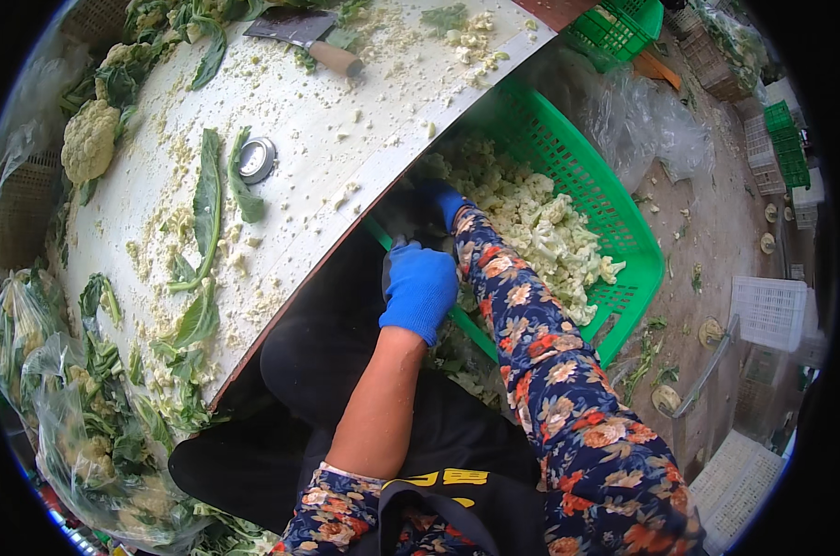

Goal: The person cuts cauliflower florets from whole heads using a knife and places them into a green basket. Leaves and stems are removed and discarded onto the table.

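My left hand (420, 288), in a blue knit glove with a dark coated palm, is curled over the near rim of a green plastic basket (632, 240). My right hand (448, 201), also gloved in blue, reaches into that basket beneath the table edge. Its fingers are lost in shadow, so what they hold is hidden. Cut cauliflower florets (552, 236) are heaped in the basket beside my right forearm. On the white tabletop (309, 160) lie a cleaver (305, 35) with a wooden handle, a round metal lid-like piece (257, 160) and several loose cauliflower leaves (208, 194).
Whole cauliflower heads (90, 142) line the table's far left side. A clear plastic bag (86, 445) of leafy cauliflower stands at lower left. Plastic sheeting (646, 125) lies on the floor beyond the basket. A white crate (767, 313) and a wheeled metal frame (705, 365) are at right.
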`<state>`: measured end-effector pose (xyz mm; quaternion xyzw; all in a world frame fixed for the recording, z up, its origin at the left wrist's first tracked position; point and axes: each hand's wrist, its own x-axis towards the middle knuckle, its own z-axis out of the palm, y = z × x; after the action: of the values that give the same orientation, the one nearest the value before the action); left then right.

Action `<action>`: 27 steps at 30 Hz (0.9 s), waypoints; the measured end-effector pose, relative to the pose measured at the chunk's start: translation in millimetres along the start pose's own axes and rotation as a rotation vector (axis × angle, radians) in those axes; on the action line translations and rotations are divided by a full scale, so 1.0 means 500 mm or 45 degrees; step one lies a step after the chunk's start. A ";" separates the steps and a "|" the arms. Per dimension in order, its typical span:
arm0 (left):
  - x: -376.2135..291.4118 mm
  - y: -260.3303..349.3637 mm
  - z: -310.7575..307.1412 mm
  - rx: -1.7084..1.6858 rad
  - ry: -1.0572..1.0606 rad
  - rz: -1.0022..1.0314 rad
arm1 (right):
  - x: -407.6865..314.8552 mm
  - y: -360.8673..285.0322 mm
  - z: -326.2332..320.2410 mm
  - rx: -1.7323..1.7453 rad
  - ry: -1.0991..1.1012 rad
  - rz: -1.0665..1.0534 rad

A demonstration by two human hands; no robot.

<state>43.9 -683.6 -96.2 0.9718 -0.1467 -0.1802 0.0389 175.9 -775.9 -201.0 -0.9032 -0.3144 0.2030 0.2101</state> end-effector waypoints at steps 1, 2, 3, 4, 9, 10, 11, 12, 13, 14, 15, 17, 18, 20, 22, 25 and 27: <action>0.000 -0.001 -0.012 -0.060 0.031 0.017 | -0.020 0.017 -0.001 0.093 0.007 0.046; 0.000 -0.001 -0.024 -0.138 0.113 0.006 | -0.036 0.036 -0.005 0.183 0.024 0.089; -0.002 0.004 -0.026 -0.172 0.383 -0.102 | -0.056 0.053 -0.009 0.271 0.042 0.134; -0.003 0.003 -0.026 -0.199 0.655 -0.227 | -0.081 0.039 -0.035 0.652 0.108 0.307; -0.008 0.017 -0.003 -0.974 0.810 -0.277 | -0.274 -0.014 -0.119 1.825 0.561 0.820; -0.010 0.031 -0.004 -1.376 0.500 -0.238 | -0.315 -0.045 -0.132 1.686 0.682 0.929; -0.008 0.045 -0.006 -1.755 0.163 -0.194 | -0.352 -0.055 -0.121 1.730 0.774 0.968; -0.007 0.070 -0.007 -1.727 0.068 -0.226 | -0.397 -0.065 -0.108 1.765 0.782 1.008; 0.000 0.082 0.008 -1.613 0.060 -0.183 | -0.434 -0.070 -0.089 1.802 0.790 1.044; 0.009 0.093 0.031 -1.499 0.055 -0.140 | -0.460 -0.071 -0.057 1.722 0.792 1.155; 0.018 0.109 0.053 -1.397 0.039 -0.086 | -0.497 -0.064 -0.027 1.704 0.806 1.097; 0.032 0.117 0.073 -1.322 0.227 0.016 | -0.539 -0.076 -0.015 1.751 0.849 1.095; 0.042 0.112 0.073 -1.377 0.134 -0.007 | -0.548 -0.084 -0.017 1.619 0.957 1.101; 0.041 0.103 0.075 -1.446 0.056 -0.046 | -0.569 -0.113 -0.029 1.321 1.179 1.119; 0.047 0.098 0.093 -1.491 0.095 -0.064 | -0.598 -0.136 -0.016 1.201 1.006 0.993; 0.057 0.101 0.100 -1.469 0.128 0.039 | -0.597 -0.140 -0.015 0.992 0.717 0.908; 0.059 0.101 0.101 -1.476 0.121 0.023 | -0.574 -0.139 -0.028 1.249 0.522 1.020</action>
<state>38.2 -741.6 -146.9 0.7975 -0.0304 -0.1869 0.5728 -57.4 -917.1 -86.9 -0.7704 0.2208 0.2089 0.5605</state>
